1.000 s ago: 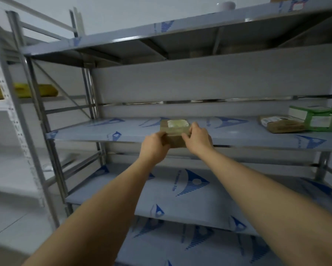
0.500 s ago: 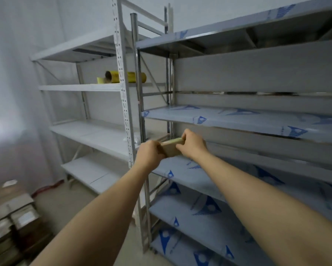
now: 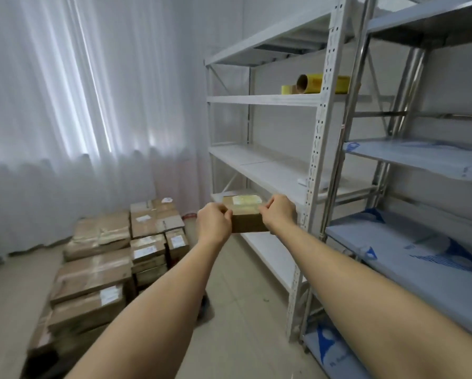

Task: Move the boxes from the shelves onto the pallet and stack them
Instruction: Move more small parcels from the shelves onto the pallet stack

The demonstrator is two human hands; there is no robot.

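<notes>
Now the box (image 3: 244, 216) sits clamped between both hands at arm's length, clear of the shelves (image 3: 273, 170) behind it, left hand (image 3: 213, 225) curled on one end, right hand (image 3: 279, 212) pinching the other. Below and left of the hands waits the stack (image 3: 114, 258). Best to keep the box level, carry it low over a flat-topped carton, and set it square before letting go
</notes>
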